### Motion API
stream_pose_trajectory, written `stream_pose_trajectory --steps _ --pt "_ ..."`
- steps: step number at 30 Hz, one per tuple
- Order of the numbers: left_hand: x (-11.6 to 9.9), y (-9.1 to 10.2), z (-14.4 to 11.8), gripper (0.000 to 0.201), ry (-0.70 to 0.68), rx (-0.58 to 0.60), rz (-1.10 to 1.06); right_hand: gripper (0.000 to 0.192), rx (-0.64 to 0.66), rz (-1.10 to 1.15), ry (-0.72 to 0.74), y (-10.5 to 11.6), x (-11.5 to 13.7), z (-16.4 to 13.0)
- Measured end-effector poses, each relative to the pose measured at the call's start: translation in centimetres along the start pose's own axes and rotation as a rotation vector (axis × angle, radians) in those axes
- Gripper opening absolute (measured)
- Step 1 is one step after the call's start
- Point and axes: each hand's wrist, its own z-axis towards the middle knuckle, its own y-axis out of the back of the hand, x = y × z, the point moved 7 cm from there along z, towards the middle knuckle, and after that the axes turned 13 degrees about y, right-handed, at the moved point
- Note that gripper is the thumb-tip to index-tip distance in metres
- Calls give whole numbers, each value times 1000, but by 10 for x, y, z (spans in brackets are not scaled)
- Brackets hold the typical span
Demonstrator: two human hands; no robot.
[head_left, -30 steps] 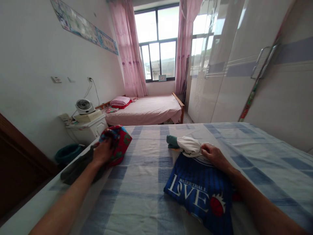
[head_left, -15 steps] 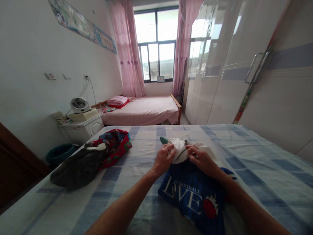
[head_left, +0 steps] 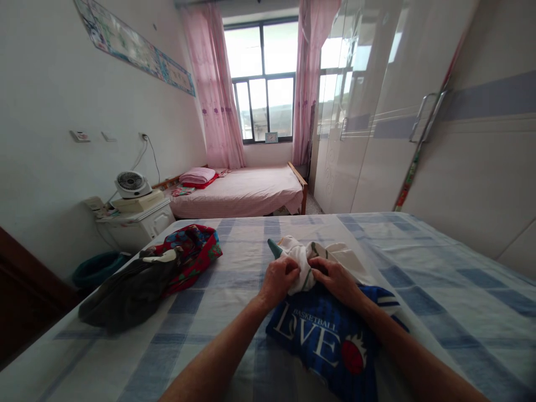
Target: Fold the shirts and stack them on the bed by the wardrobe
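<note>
Head view: both hands meet at the centre of the frame on a bed covered with a blue-and-white checked sheet (head_left: 234, 335). The left hand (head_left: 280, 279) is closed, its fingers pinching a bunched white garment (head_left: 302, 262); the right hand (head_left: 335, 279) is closed on the same garment, just at 3 o'clock of the left, the two nearly touching. The white garment lies partly on a blue basketball shirt (head_left: 330, 340), which spreads toward 6 o'clock under the forearms. A teal piece of cloth (head_left: 274, 248) peeks out at 11 o'clock of the garment, touching it. Well apart, at 9 o'clock, a red floral cloth (head_left: 196, 251) lies against a dark grey garment (head_left: 129, 290). At 12 o'clock, beyond the bed's far edge, stands a pink bed (head_left: 243, 192); a small fan (head_left: 130, 183) sits on a white nightstand (head_left: 138, 220) at 10 o'clock.
</note>
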Motion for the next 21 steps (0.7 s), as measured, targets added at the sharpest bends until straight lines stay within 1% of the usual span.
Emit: stream_pose_trajectory --steps 1,3,6,9,11,14,17,19,21 --pt "1 -2 0 11 7 31 14 20 5 -5 -3 -1 0 0" --pt "0 -2 0 13 -14 56 73 16 0 -35 -5 -3 0 0" --pt "-5 2 -1 14 -72 45 156 14 -15 -41 -3 -5 -1 0" --pt "-10 4 -2 15 -74 46 190 14 -20 -2 -16 -7 -2 0" --pt "-14 7 -4 14 -74 15 245 11 -19 -2 -7 -7 0 -1" --pt "-23 15 -7 11 -105 -84 385 7 -23 -37 20 -7 8 -2" --pt "-35 30 -9 10 -165 -192 530 5 -54 -88 20 -2 14 -2" --pt "-44 48 -11 12 -217 -286 617 5 -110 -130 14 9 16 -2" --pt "-57 71 -16 13 -277 -420 666 6 -213 -155 7 26 17 -3"
